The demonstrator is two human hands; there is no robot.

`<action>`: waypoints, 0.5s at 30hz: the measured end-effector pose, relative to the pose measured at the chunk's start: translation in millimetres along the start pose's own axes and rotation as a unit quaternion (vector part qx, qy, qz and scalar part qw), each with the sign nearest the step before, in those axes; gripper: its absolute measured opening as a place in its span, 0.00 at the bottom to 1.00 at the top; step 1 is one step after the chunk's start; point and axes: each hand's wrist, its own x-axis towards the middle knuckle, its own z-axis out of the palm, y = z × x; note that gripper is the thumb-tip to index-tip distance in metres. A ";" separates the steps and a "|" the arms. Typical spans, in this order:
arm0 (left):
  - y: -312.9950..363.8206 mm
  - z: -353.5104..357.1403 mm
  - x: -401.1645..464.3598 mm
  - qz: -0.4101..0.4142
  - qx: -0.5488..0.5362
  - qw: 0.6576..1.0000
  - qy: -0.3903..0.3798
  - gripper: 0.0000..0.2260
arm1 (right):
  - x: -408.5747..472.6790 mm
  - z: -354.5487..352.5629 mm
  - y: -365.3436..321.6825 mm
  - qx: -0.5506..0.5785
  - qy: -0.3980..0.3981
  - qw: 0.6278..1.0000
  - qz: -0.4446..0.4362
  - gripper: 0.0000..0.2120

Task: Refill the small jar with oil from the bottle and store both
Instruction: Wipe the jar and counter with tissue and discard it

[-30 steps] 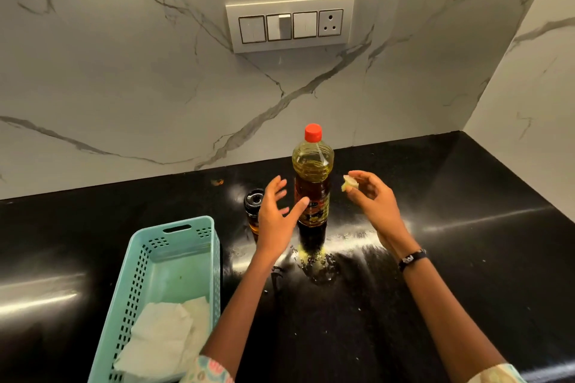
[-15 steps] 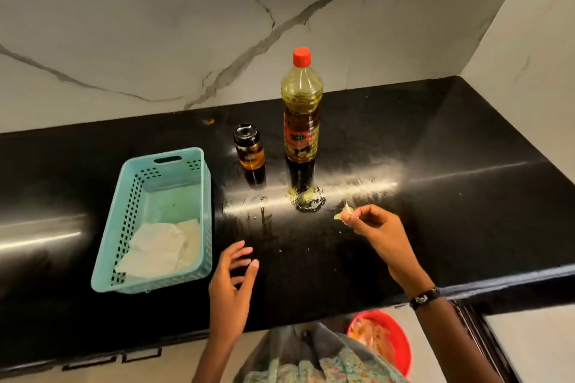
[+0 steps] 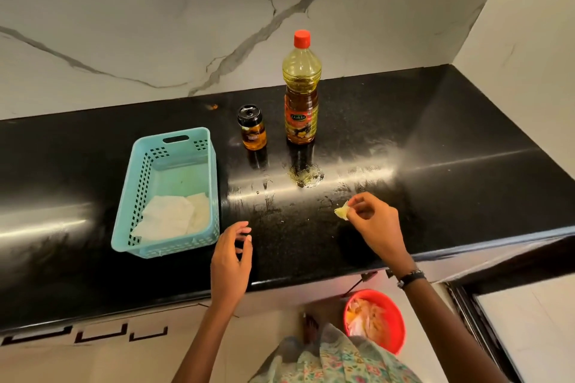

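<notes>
An oil bottle [image 3: 301,93] with a red cap stands upright on the black counter [image 3: 435,149]. Left of it stands the small jar [image 3: 252,128] with a black lid and amber oil inside. My right hand [image 3: 375,224] hovers over the counter's front part and pinches a small oily scrap of tissue [image 3: 342,211]. My left hand [image 3: 231,255] hangs near the front edge with loosely curled fingers and holds nothing. Both hands are well clear of bottle and jar.
A teal plastic basket [image 3: 205,183] with white tissue in it sits on the left. A patch of spilled oil [image 3: 306,176] lies in front of the bottle. A red bin [image 3: 395,320] stands on the floor below the counter edge.
Both hands have pulled back from the bottle toward the counter's front edge. The view has tilted down, so the floor and red bin now show. The scrap stays in my right hand.
</notes>
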 end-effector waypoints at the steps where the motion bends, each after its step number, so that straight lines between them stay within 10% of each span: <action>1: -0.3 0.1 -0.2 0.005 0.005 1.000 0.002 0.11 | -2.9 0.0 -0.8 -0.019 0.003 1.000 -0.013 0.02; 15: -2.5 17.5 10.5 0.093 0.085 0.990 0.055 0.11 | -24.0 9.5 7.1 0.007 0.027 1.000 0.005 0.05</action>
